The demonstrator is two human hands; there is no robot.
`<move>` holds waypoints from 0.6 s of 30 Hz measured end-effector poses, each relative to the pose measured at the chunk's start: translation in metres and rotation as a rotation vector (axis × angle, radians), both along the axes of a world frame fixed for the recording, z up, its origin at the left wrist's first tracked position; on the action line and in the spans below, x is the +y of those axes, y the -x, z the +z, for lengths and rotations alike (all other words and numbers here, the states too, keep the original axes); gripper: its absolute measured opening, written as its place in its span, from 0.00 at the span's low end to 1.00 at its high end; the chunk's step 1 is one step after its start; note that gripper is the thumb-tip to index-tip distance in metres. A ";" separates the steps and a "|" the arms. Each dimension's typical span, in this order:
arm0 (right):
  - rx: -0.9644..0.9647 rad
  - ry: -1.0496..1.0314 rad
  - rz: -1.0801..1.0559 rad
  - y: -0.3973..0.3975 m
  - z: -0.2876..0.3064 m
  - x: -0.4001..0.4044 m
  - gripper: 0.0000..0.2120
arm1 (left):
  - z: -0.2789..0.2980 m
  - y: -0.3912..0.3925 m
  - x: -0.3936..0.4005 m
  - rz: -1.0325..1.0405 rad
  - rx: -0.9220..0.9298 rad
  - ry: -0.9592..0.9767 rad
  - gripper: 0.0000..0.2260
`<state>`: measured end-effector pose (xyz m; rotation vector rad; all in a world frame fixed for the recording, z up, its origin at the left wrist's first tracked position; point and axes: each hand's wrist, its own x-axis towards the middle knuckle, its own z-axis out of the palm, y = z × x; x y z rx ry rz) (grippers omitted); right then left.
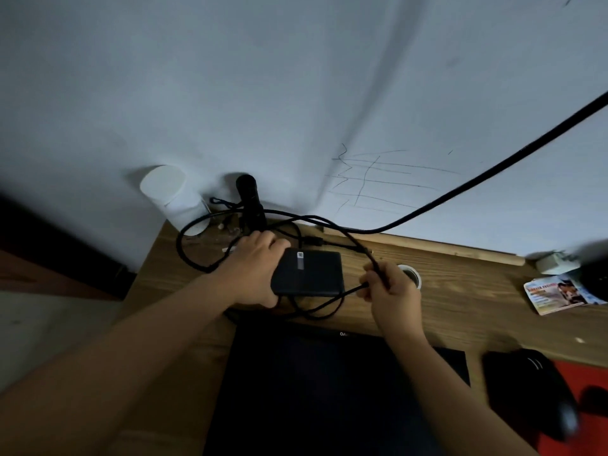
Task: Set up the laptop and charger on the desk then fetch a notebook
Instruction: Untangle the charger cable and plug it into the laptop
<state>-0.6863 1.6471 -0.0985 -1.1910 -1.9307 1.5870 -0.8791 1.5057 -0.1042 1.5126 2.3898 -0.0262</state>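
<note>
On the worktop [460, 284], far of laptop: charger [309, 273], a flat black brick, long axis running left to right.
Laptop [316, 383]: nearest the camera, dark, between the forearms.
Left hand [253, 271]: clenched on the charger's left end; whether the brick is lifted or resting, I cannot tell.
Right hand [388, 291]: just right of the brick, fingers pinching its cable [371, 255].
Cable: loops tangled around and under the brick.
Likely step: freeing the cable.
Notebook: not in view.

Wooden counter [460, 274] bearing closed laptop [329, 383], mouse [533, 390], booklet [559, 292], white cylinder [174, 195], tangled cable [194, 255].
</note>
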 end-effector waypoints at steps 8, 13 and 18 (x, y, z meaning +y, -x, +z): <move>0.075 0.120 -0.092 0.015 0.020 -0.003 0.10 | 0.025 0.015 -0.066 0.107 0.022 -0.174 0.38; 0.148 0.103 -0.102 0.017 0.029 -0.018 0.07 | 0.033 0.007 -0.082 0.224 0.157 -0.310 0.36; 0.141 0.269 0.141 0.014 0.029 -0.030 0.00 | 0.046 0.002 -0.079 0.326 0.084 -0.501 0.38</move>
